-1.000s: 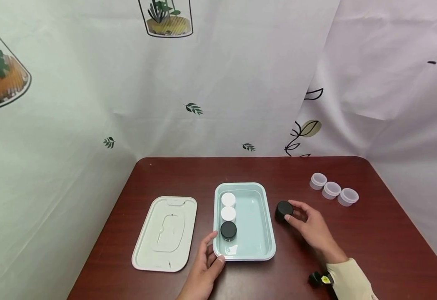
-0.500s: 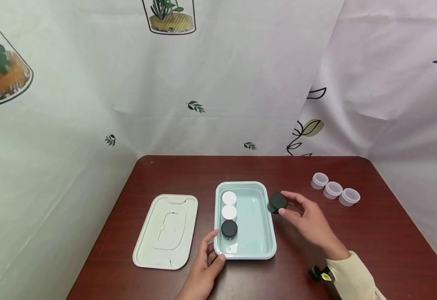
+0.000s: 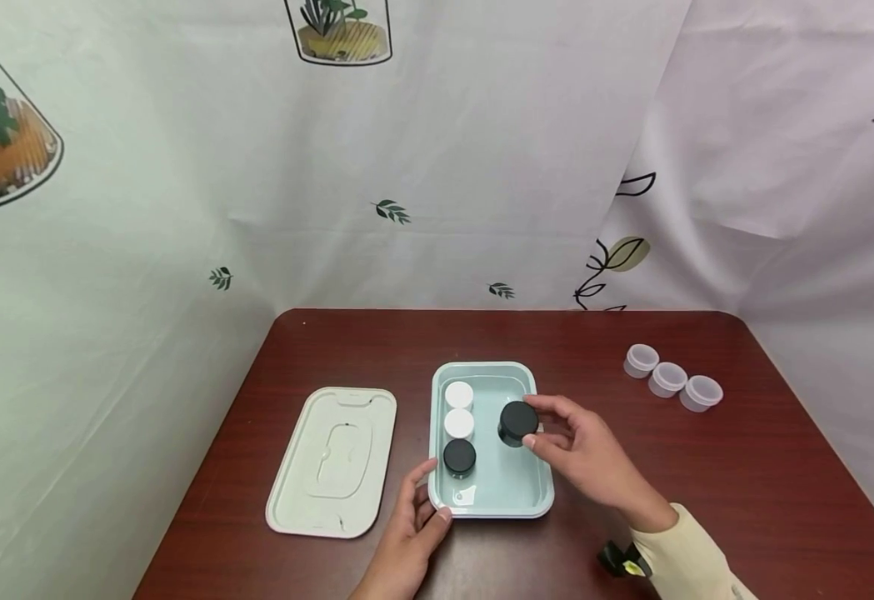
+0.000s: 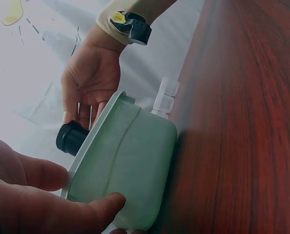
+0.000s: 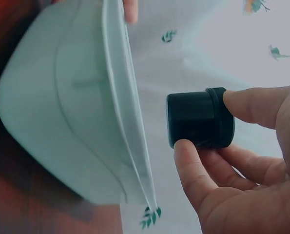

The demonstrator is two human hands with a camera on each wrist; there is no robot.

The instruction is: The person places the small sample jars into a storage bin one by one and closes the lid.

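My right hand (image 3: 594, 460) pinches a small black jar (image 3: 517, 421) between thumb and fingers, over the right half of a pale green tray (image 3: 511, 492). In the right wrist view this jar (image 5: 193, 119) is level with its lid and held beside the tray rim, apart from it. At the tray's front left corner, my left hand (image 3: 407, 533) grips the rim and side with thumb and fingers. Along the tray's left side stand two white-lidded jars (image 3: 458, 423) and one black-lidded jar (image 3: 459, 457) in a row.
Three small translucent tubs (image 3: 667, 379) stand in a diagonal row at the table's back right. A white rectangular lid (image 3: 332, 462) lies flat left of the tray. Printed cloth (image 3: 437, 150) hangs behind the dark red table (image 3: 362, 342).
My right hand has carried the black jar leftward, from beside the tray, across its right rim and over the inside. The left hand has stayed at the tray corner.
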